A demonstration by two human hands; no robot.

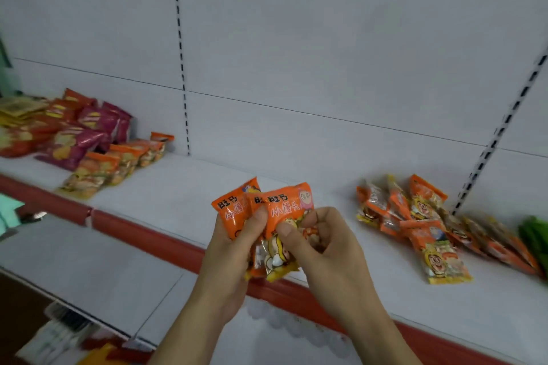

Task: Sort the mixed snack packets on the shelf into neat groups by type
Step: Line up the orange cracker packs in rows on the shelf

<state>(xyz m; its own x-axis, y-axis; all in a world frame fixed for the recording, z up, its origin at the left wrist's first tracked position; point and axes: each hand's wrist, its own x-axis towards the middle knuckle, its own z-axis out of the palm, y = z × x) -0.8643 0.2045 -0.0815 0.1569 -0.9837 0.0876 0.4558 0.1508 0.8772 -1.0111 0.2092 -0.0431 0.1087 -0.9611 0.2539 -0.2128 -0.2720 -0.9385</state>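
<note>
- My left hand (237, 241) grips a fan of orange packets (261, 207) above the shelf (184, 195) edge.
- My right hand (323, 241) pinches the front packet.
- Loose orange pile (415, 216) lies right; sorted rows (112, 163) left.

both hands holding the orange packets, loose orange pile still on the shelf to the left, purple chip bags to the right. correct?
Sides are swapped. The head view shows the left hand and right hand both gripping the orange packets, but the loose orange pile lies on the shelf to the right, and the purple chip bags sit to the left.
</note>
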